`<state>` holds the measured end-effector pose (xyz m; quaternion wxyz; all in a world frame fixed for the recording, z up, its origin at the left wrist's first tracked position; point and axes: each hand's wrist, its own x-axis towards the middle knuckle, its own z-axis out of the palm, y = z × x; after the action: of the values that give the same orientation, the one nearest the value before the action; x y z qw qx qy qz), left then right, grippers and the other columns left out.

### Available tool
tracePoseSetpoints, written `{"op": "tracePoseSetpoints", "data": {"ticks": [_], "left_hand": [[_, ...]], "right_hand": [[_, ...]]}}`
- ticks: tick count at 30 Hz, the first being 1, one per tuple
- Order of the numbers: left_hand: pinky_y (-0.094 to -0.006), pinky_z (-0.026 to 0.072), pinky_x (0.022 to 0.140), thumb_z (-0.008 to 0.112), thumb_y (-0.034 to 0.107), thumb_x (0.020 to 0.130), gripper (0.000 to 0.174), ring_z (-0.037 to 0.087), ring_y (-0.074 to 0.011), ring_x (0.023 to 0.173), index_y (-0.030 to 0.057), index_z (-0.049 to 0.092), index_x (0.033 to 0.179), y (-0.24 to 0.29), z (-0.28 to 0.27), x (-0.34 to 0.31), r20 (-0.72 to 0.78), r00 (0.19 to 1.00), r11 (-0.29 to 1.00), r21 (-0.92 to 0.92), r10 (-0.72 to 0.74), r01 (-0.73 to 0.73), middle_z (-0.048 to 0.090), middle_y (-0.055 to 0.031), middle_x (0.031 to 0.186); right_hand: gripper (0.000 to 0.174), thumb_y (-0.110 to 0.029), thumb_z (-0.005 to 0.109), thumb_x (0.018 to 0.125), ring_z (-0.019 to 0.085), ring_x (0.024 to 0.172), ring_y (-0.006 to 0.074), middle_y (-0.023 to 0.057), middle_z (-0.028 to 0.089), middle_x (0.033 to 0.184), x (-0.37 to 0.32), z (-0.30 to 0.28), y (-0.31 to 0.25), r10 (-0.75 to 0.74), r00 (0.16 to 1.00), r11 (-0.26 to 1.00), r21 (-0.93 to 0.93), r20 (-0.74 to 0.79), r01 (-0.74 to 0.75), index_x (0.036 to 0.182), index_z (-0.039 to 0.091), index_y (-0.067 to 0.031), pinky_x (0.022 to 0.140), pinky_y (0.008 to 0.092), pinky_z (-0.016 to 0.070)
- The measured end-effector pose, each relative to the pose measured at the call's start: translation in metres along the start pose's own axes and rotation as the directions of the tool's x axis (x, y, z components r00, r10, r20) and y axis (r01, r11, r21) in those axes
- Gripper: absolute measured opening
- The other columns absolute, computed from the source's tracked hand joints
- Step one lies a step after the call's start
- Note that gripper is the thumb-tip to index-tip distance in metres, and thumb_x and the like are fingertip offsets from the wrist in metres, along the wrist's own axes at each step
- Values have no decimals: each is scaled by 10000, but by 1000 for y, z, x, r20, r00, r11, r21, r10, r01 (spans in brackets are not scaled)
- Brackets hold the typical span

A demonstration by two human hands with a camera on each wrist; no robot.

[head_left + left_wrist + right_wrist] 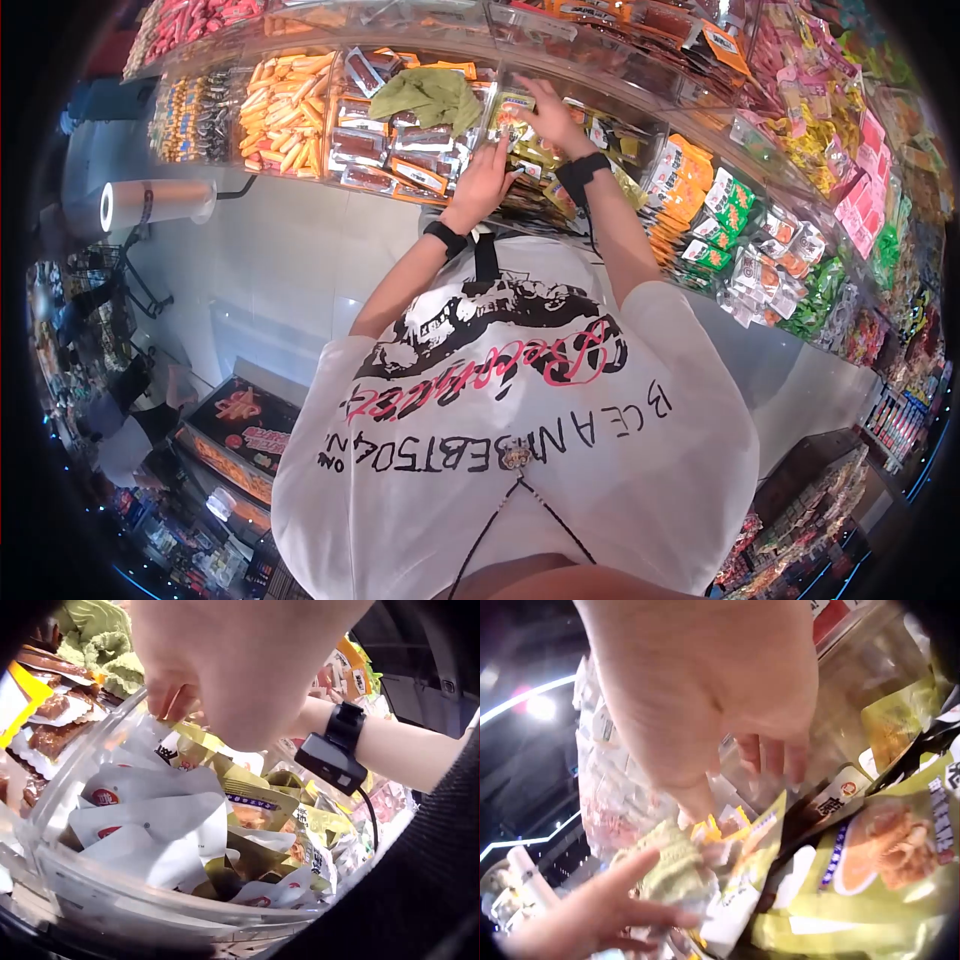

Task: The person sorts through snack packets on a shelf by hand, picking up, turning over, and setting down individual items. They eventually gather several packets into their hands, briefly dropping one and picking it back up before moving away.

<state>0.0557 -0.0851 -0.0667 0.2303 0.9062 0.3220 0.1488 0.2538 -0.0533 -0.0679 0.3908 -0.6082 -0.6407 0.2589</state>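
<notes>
Both hands are over a clear bin of gold-green and white snack packets (540, 150). The left hand (482, 182) reaches in from the bin's left side, its fingers extended. Further back in the bin, the right hand (552, 118) has its fingers spread. In the right wrist view, a tilted packet (739, 900) stands between the left hand (604, 911) and the right hand (712, 697); contact with the right fingertips is unclear. Grey-white packets (165, 817) lie below the left hand (225, 667) in the left wrist view, its fingertips partly hidden.
A green cloth (430, 98) lies on brown snack packs in the adjoining bin to the left. Orange-wrapped sticks (285, 110) fill another bin. Orange packets (680, 175) and green packets (722, 215) are to the right. Clear dividers and a raised front rim (150, 900) border the bin.
</notes>
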Motion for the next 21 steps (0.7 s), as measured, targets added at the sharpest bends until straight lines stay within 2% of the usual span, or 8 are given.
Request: {"op": "tracePoseSetpoints", "data": {"ticks": [2, 4, 9, 12, 16, 18, 19, 21], "left_hand": [[-377, 395, 920, 603, 190, 804, 625, 434, -363, 1095, -40, 306, 1303, 2, -4, -3, 33, 999, 999, -26, -24, 25, 464, -209, 1117], [-385, 450, 850, 599, 184, 804, 546, 450, -357, 1082, 22, 381, 1278, -2, 2, -9, -44, 986, 977, 143, 163, -156, 460, -187, 1126], [-426, 339, 976, 589, 268, 811, 518, 421, -347, 1129, 66, 432, 1261, -5, 15, -15, 17, 987, 954, 256, 159, -158, 461, -170, 1136], [-431, 322, 991, 571, 309, 820, 535, 414, -344, 1145, 80, 421, 1280, -7, 16, -23, 66, 984, 929, 324, 168, -181, 462, -168, 1153], [-441, 304, 996, 578, 352, 800, 580, 418, -306, 1157, 80, 419, 1288, -5, 13, -33, 72, 984, 908, 380, 163, -178, 470, -168, 1157], [-433, 313, 984, 568, 357, 806, 575, 425, -289, 1150, 85, 418, 1290, -3, 10, -35, 87, 986, 907, 385, 145, -168, 474, -154, 1157], [-434, 322, 969, 566, 357, 808, 560, 437, -281, 1130, 86, 432, 1278, -3, 8, -36, 94, 985, 905, 389, 147, -172, 482, -145, 1141], [-435, 332, 953, 565, 357, 810, 545, 450, -273, 1109, 86, 446, 1267, -3, 4, -37, 100, 983, 901, 395, 151, -179, 491, -136, 1126]], "right_hand": [[566, -204, 630, 776, 461, 1070, 393, 220, 436, 1177, 7, 8, 6, 121, 992, 987, 110, -23, -118, 1276, 421, -43, 906, 394, 401], [573, -222, 619, 772, 466, 1073, 392, 227, 434, 1185, 9, 15, 9, 195, 980, 981, 15, 37, -195, 1274, 421, -31, 912, 401, 400], [601, -322, 679, 717, 399, 1053, 327, 152, 442, 1065, 1, 29, 5, 114, 993, 844, -523, -44, -120, 1212, 487, -40, 877, 437, 395], [595, -281, 710, 694, 392, 1066, 324, 149, 441, 1080, 3, 34, 6, 194, 981, 871, -457, -16, -180, 1210, 501, -68, 893, 450, 381], [616, -229, 745, 659, 433, 1035, 328, 159, 442, 1076, 8, 33, 9, 115, 991, 904, -406, -68, -133, 1212, 507, -99, 875, 430, 402], [640, -175, 756, 644, 535, 886, 313, 166, 523, 983, 10, 29, 12, 126, 987, 973, -180, -98, -142, 1227, 500, -104, 778, 399, 452], [525, -151, 733, 676, 546, 634, 222, 124, 570, 854, 10, 24, 16, 140, 990, 989, -45, -26, -141, 1155, 548, -38, 616, 329, 452], [469, -146, 726, 685, 516, 570, 182, 106, 571, 757, -1, 9, 8, 231, 968, 973, -45, 94, -228, 1109, 569, -20, 576, 308, 438]]}}
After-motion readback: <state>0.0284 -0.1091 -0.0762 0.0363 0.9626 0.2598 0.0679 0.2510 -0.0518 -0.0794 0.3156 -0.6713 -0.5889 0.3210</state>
